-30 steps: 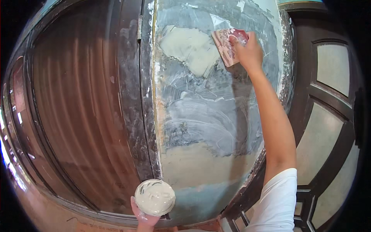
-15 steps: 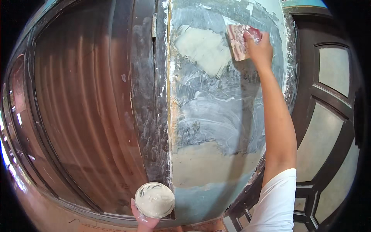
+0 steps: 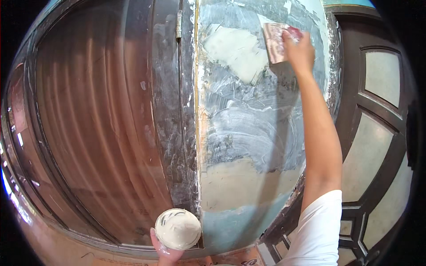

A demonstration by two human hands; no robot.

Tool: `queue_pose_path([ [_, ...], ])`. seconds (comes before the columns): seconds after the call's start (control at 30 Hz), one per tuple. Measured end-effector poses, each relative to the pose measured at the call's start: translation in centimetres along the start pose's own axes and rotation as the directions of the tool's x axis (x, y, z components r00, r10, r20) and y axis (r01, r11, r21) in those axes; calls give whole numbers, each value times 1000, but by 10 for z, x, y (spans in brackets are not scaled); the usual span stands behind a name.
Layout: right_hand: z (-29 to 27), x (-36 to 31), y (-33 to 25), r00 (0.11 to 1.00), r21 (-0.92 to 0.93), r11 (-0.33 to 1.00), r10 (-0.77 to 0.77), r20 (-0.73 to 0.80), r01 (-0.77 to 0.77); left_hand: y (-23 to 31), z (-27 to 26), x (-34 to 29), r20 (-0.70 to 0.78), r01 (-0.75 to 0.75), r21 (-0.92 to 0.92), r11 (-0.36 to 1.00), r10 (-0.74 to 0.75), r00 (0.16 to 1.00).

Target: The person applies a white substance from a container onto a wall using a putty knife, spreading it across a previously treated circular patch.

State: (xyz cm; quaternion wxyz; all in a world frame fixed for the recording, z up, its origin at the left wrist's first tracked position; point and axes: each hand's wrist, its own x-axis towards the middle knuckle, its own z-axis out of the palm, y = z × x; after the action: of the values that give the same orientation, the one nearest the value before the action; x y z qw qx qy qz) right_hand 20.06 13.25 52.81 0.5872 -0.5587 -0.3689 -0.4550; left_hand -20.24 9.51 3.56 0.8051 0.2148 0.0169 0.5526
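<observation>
In my raised right hand (image 3: 301, 53), which is slightly blurred, is a wide flat putty spreader (image 3: 275, 43) smeared with pale filler. Its blade is at the upper part of the wall (image 3: 242, 126), just right of a cream patch of putty (image 3: 235, 53); whether the edge touches the wall I cannot tell. Low in the view, my left hand (image 3: 166, 252) supports a round tub (image 3: 187, 247) from below, thumb up its side. Cream putty (image 3: 177, 228) fills the tub, with dark marks near its far side. Its underside and most left fingers are hidden.
To the left stands a dark brown door (image 3: 93, 133) with a frame and hinge (image 3: 179, 26). A dark door with pale panels (image 3: 381, 84) is on the right, beyond my forearm. Grey scraped areas and a lower beige band (image 3: 239, 184) mark the wall.
The whole view has shifted slightly, so the wall sits a little higher. My right hand and spreader remain beside the same cream patch; the tub stays in my left hand.
</observation>
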Motion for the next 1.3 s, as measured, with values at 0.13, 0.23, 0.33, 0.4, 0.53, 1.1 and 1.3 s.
queue_pose_path([
  [0.13,3,-17,9,995,202,977,-82,62,68,0,-7,-1,-27,-10,9,1000,10,1000],
  [0.23,0,-46,8,965,260,947,-228,129,189,1,-2,1,-47,-15,9,1000,16,999],
  [0.33,1,-60,38,974,273,951,-188,125,148,-3,-2,3,-46,2,-27,1000,-3,999],
  [0.4,-5,-67,55,977,318,948,-55,204,-13,-8,-1,5,-34,16,-23,1000,-17,999],
  [0.53,-2,-78,80,963,267,959,-156,218,95,-22,4,8,-59,51,-125,991,-58,997],
  [1.1,8,-60,91,970,363,932,-99,223,11,-96,36,11,-41,43,-108,993,-47,998],
  [1.3,8,-48,85,967,198,980,-81,243,33,-119,48,16,-31,54,-120,991,-58,998],
])
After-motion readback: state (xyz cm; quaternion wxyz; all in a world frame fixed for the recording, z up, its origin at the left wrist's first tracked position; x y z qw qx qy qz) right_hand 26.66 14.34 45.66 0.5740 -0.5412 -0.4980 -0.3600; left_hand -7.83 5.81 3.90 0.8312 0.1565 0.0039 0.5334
